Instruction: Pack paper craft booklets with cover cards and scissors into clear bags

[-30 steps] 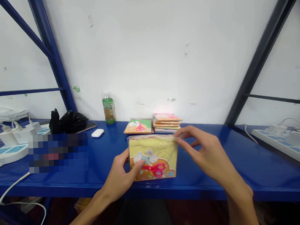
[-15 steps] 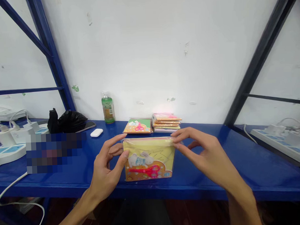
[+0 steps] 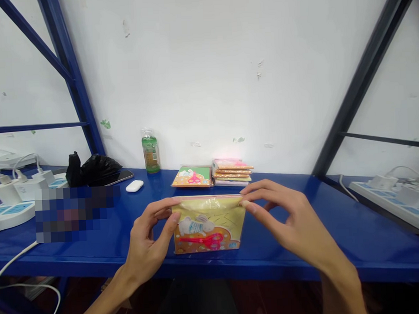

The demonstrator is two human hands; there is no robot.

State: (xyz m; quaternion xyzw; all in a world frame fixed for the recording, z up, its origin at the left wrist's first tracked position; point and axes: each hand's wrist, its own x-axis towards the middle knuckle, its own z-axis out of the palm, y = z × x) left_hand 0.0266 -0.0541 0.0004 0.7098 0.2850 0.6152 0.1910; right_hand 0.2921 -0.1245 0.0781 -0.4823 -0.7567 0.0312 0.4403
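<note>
A yellow packet (image 3: 229, 221) in clear plastic, with a rabbit picture and pink scissors (image 3: 209, 241) on its front, stands upright near the table's front edge. My left hand (image 3: 148, 236) pinches its upper left side between thumb and fingers. At the upper right corner, the thumb and fingertips of my right hand (image 3: 288, 218) grip the plastic edge. Behind it lies a green and orange packet (image 3: 192, 177), beside a stack of similar packets (image 3: 232, 172).
A green-labelled bottle (image 3: 150, 151) and a white earphone case (image 3: 135, 185) stand on the blue table (image 3: 286, 251). To the left are a phone (image 3: 116, 177), a black bag (image 3: 99, 167) and a power strip (image 3: 14, 212); another power strip (image 3: 399, 202) is at the right.
The plastic along the packet's top now shows more glare and a curved fold. The right fingertips have shifted slightly at the corner. Both hands keep their hold.
</note>
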